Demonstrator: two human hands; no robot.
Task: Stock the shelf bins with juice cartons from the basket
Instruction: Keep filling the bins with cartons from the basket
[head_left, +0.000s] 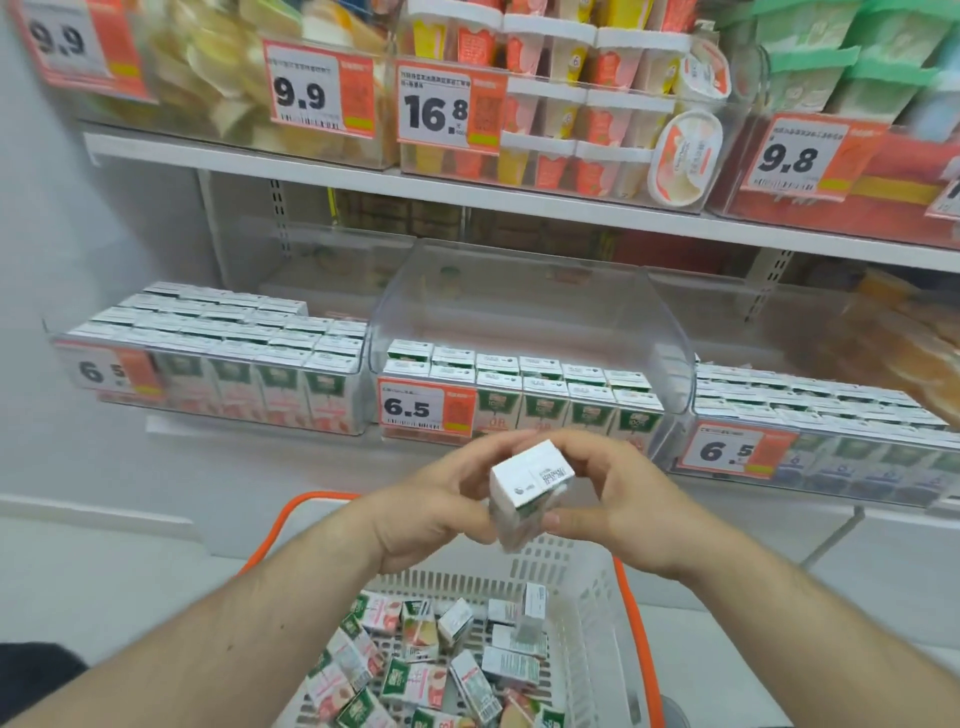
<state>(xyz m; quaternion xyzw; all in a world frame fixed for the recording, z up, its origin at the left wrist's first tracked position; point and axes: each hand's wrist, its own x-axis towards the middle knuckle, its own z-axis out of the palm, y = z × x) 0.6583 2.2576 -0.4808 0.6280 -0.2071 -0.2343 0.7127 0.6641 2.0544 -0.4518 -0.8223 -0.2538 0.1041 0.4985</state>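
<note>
Both hands hold one white and green juice carton (527, 486) in front of me, above the basket. My left hand (431, 506) grips its left side and my right hand (621, 501) its right side. The white basket (584, 597) with orange handles sits below, with several loose cartons (415, 670) lying in it. Straight ahead, the middle clear shelf bin (670, 364) holds two front rows of upright cartons and has free room behind them. The left bin (358, 374) and the right bin (810, 483) are packed with cartons.
Orange price tags reading 6.5 hang on the bin fronts (423, 408). The white shelf board above (467, 195) carries bins of cups and snack packs. A bag of orange goods (893, 343) lies at the right behind the right bin.
</note>
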